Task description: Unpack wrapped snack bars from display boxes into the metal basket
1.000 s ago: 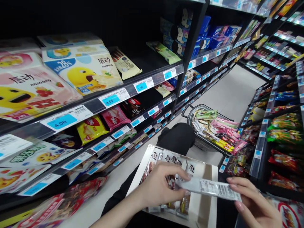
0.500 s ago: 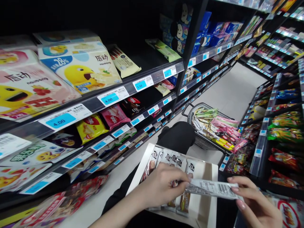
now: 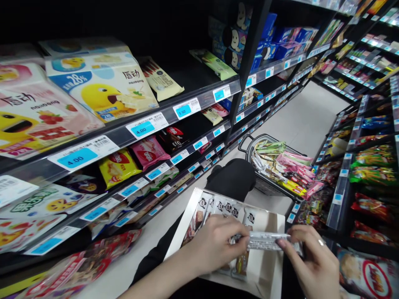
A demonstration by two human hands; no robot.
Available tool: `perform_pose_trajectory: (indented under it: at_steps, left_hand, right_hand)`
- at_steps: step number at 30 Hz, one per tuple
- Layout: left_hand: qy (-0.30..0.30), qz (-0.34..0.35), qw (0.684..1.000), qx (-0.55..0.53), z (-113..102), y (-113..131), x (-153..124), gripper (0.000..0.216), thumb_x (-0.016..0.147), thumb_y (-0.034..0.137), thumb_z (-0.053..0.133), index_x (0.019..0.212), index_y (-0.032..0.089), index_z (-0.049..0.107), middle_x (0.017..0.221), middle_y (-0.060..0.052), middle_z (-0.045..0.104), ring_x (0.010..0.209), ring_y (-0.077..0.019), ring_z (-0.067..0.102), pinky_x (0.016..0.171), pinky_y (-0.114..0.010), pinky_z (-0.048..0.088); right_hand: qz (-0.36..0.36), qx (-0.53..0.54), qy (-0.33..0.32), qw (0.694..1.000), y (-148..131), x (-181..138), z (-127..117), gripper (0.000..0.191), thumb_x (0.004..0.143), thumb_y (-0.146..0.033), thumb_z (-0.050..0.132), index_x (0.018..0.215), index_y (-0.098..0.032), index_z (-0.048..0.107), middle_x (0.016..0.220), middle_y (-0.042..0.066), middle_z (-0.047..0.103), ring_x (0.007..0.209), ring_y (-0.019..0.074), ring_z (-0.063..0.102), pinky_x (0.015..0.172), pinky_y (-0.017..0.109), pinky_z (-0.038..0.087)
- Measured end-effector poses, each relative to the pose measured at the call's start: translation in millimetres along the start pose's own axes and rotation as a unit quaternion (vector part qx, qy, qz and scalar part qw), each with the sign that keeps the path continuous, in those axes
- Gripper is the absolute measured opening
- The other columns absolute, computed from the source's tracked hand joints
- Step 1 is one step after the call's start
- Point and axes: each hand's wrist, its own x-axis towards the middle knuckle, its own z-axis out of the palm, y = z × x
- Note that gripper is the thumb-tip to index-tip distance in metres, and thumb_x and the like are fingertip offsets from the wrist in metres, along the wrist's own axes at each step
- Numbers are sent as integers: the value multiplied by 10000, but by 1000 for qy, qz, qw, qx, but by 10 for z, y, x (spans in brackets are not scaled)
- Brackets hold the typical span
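Between my two hands is a slim silvery wrapped snack bar (image 3: 266, 241), held level above an open white box. My left hand (image 3: 218, 243) pinches its left end between thumb and fingers. My right hand (image 3: 311, 257), with a ring on one finger, grips the other end. Below them the white cardboard box (image 3: 271, 274) rests tilted on my lap. Several similar wrapped bars (image 3: 229, 207) lie side by side in its left and middle part, partly hidden by my left hand. The box's right part shows bare cardboard.
A black basket (image 3: 264, 193) full of wrapped snack sticks (image 3: 283, 166) stands on the floor past my knee (image 3: 232, 178). Shelves with price tags and boxed snacks (image 3: 102, 83) run along the left. More shelves with bagged snacks (image 3: 374, 166) line the right. A red packet (image 3: 84, 265) lies low at left.
My right hand has moved left and closed its fingers around the bar's right end. The bar has turned, so its barcode face no longer shows. My left hand keeps nearly the same place.
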Motion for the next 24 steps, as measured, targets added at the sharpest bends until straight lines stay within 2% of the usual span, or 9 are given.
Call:
perform_pose_trajectory:
  at_steps: [4,7,12,16,18,21,22,24]
  left_hand:
    - [-33,-24,999,-5,1,5,-2,125,765,97,620,842,162,695,838,-38,758,742,-185,699,711,-251,488]
    - [-98,-35,994,15,-19,18,-5,218,730,83,614,911,170,696,850,-27,752,723,-181,686,742,-257,487]
    - [-201,3,979,34,-98,-10,0,349,756,78,574,1074,183,674,885,-43,742,722,-190,687,685,-239,481]
    - [-228,2,973,-46,-169,2,17,319,836,71,526,1085,201,677,941,-37,745,829,-184,698,765,-235,480]
    - [-218,-37,970,-95,-183,42,25,275,871,131,554,1105,220,669,1006,-27,739,856,-175,690,796,-235,473]
    - [-195,-143,963,-118,-165,95,33,458,785,261,716,1229,278,607,1091,-15,716,905,-201,664,759,-244,480]
    - [-186,-178,958,-126,-153,101,35,489,747,274,750,1218,281,618,1074,-12,718,916,-210,659,751,-245,481]
    - [-170,-230,945,-159,-130,89,42,372,742,234,737,1110,256,686,975,-7,733,897,-210,664,747,-244,485]
  right_hand:
    - [-18,7,-6,1000,10,31,-11,181,855,-243,670,704,-211,574,717,16,595,639,147,594,591,231,457]
    - [-18,26,-30,999,34,40,-67,174,849,-241,677,702,-209,588,705,18,603,616,146,603,565,225,465]
    - [-18,38,-104,994,107,41,-232,152,851,-247,662,708,-206,632,728,38,646,627,163,650,560,209,505]
    - [-34,45,-120,991,148,39,-376,155,847,-254,667,699,-209,657,732,31,673,607,156,671,536,175,515]
    - [-36,40,-103,993,132,37,-401,149,841,-254,678,699,-212,659,725,24,677,598,151,673,533,168,516]
    - [-28,30,-82,996,71,42,-369,135,848,-233,669,716,-211,656,739,31,682,617,157,680,555,178,527]
    - [-29,31,-82,996,49,47,-353,127,851,-227,665,725,-210,655,741,33,683,622,159,682,559,181,531]
    - [-38,38,-105,993,14,58,-336,96,850,-226,667,756,-209,652,757,37,689,641,163,690,567,179,540]
